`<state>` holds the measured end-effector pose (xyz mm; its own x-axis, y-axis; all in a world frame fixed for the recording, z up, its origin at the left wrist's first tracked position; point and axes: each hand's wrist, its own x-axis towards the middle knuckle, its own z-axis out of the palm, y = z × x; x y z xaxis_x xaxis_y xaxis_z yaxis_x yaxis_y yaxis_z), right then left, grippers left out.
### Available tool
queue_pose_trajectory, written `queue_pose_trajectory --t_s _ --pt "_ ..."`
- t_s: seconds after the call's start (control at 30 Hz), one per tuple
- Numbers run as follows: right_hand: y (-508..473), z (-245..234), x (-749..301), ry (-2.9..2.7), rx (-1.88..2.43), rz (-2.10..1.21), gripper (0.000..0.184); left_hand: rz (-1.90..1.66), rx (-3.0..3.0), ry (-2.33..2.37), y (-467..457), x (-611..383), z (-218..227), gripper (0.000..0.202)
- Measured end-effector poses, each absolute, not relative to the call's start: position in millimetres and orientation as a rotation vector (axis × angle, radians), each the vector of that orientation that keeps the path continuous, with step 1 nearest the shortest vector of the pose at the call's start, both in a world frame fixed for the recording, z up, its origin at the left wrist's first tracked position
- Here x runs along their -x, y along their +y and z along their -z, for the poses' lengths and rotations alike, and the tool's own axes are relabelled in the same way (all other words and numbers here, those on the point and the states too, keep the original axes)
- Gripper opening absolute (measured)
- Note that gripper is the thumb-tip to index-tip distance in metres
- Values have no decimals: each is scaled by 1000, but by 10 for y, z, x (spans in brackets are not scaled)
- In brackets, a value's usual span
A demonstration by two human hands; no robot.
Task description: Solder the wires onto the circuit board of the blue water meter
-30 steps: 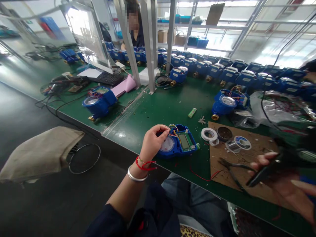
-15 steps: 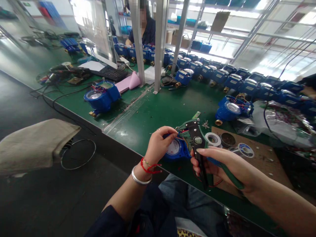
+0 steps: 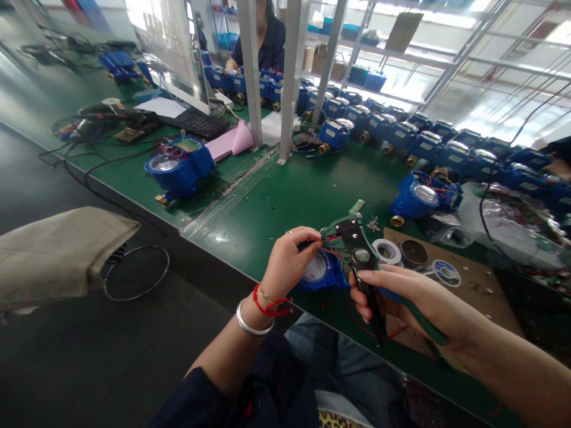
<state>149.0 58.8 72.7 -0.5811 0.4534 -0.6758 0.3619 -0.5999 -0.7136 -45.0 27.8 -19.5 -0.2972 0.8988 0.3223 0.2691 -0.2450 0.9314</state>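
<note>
Near the bench's front edge lies a blue water meter [image 3: 316, 268] with a round clear dial and thin coloured wires. My left hand [image 3: 292, 255] is over its near left side, thumb and forefinger pinched on a thin wire at the jaws of the tool. My right hand [image 3: 392, 291] is wrapped round the handles of a green and black wire stripper [image 3: 357, 244]. The stripper's jaws point left, touching the fingertips of my left hand and covering part of the meter. Whether the jaws are closed on the wire I cannot make out.
Tape roll [image 3: 387, 252], solder spool [image 3: 446, 273] and a dark round tin [image 3: 414, 252] sit on a brown board [image 3: 482, 303] at right. Open meters stand left [image 3: 181, 166] and right [image 3: 423, 196]. Metal posts [image 3: 289, 83] rise mid-bench; a person [image 3: 272, 41] sits behind rows of meters.
The wire stripper has turned slightly, its handle ends shifting a little to the right. My left hand keeps its pinch at the jaws. The view has shifted slightly.
</note>
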Motion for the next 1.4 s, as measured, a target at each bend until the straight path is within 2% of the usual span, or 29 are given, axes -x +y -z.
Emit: queue_pose_trajectory --t_s 0.67,0.97,1.17,1.4 --pt "594 -739 -1504 -1520 1464 -2270 32 -1625 -1502 1616 222 391 177 10" --pt "652 -728 -1548 -1513 1446 -2309 35 -1607 -1497 1595 229 403 175 10" --pt "620 -755 -1515 -1476 1435 -2331 27 -1595 -1506 1599 220 407 181 11" --pt "625 -750 -1498 -1486 1409 -2353 33 -1595 -1491 1593 216 407 163 12"
